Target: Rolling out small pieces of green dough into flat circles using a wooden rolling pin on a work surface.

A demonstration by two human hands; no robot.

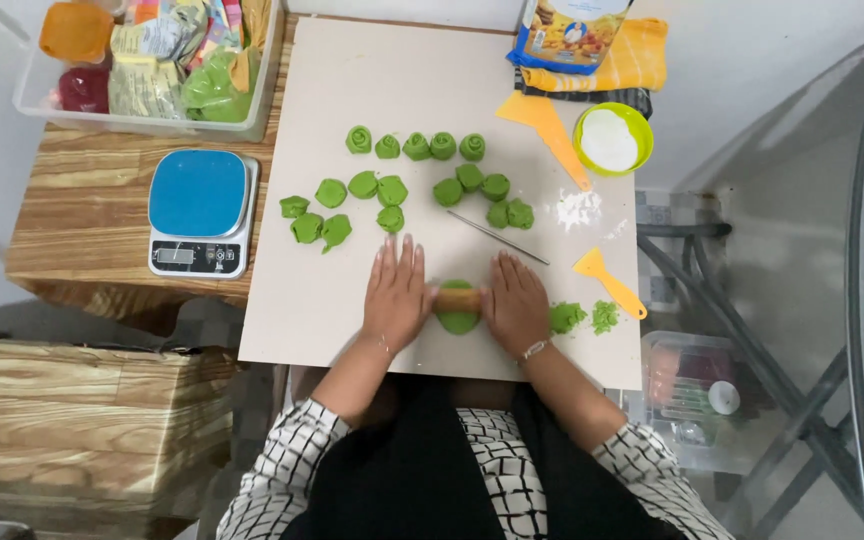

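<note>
Left hand [395,293] and right hand [515,303], fingers flat and released, press a small wooden rolling pin [459,298] across the flattened green dough disc [458,320] between the palms; dough likely soft, pliable: lift by edges

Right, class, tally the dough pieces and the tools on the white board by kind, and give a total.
Shaped dough pieces: 17
Flat dough: 1
Crumbly dough bits: 2
Scrapers: 2
Rolling pin: 1
Metal rod: 1
Bowl: 1
Total: 25
</note>
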